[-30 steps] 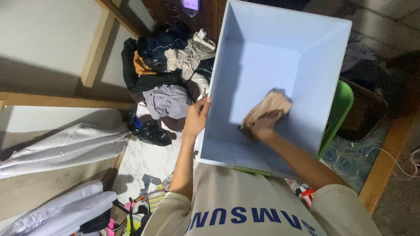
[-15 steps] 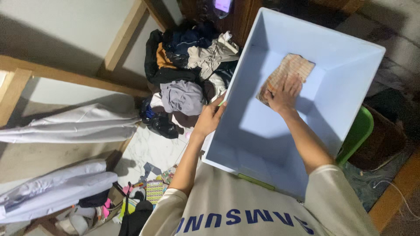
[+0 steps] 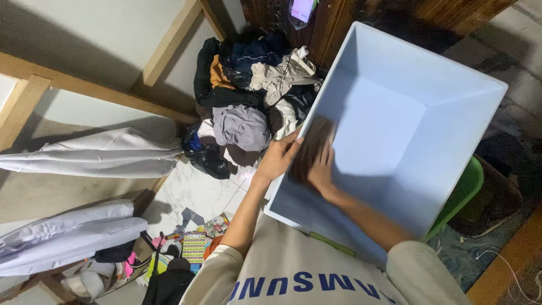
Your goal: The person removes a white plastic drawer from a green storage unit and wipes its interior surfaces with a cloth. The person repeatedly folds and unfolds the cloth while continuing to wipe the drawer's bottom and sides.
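Your left hand [image 3: 278, 159] is wrapped over the near-left rim of the pale blue plastic bin [image 3: 451, 130], fingers curled on the edge, likely steadying it while it sits tilted toward you. Your right hand [image 3: 322, 169] is inside, fingers spread flat, pressing a brownish cloth [image 3: 310, 148] against the left inner wall, seemingly to wipe it. The cloth is in shadow and blurred, so its pattern is hard to make out. A clothes pile [image 3: 245, 107] lies just left of the bin on the floor. A green object [image 3: 466, 183] peeks out behind the bin's right side, mostly hidden.
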